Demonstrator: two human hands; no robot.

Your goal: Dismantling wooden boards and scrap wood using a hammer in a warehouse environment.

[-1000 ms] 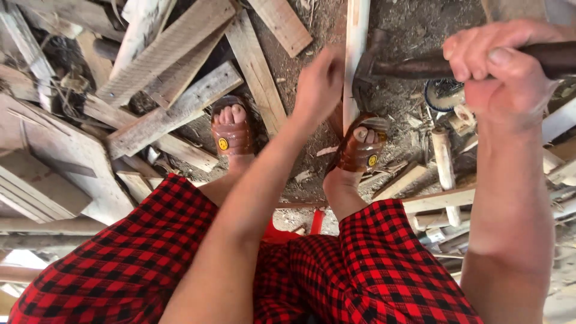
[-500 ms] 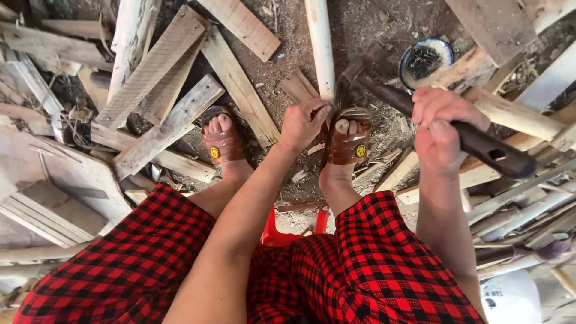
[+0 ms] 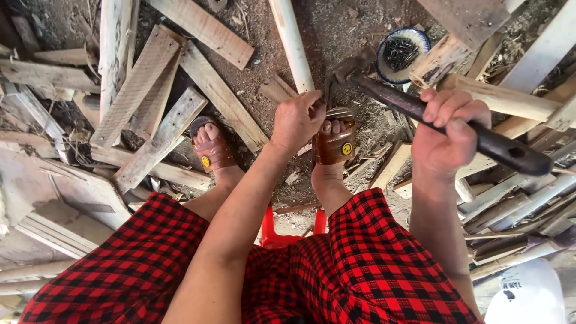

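Observation:
My right hand [image 3: 449, 132] grips the dark handle of a hammer [image 3: 420, 111]; its rusty head hangs just right of the pale wooden pole [image 3: 292, 42], close to my left fingers. My left hand [image 3: 298, 119] is closed over the near end of that pole, pinching something too small to make out, just above my right foot in a brown sandal [image 3: 335, 139]. My other sandalled foot [image 3: 210, 146] rests on the dirt to the left. I sit on a red stool [image 3: 282, 231] in red-and-black checked shorts.
A blue-rimmed bowl of dark nails [image 3: 401, 54] stands on the ground beyond the hammer. Loose planks [image 3: 162, 129] and wood scraps lie all around on the dirt, stacked sticks [image 3: 522, 102] at right. A white rounded object [image 3: 528, 297] sits at bottom right.
The hammer has swung down from high at the right to beside the pole end. My left hand has stayed on the pole by my right foot.

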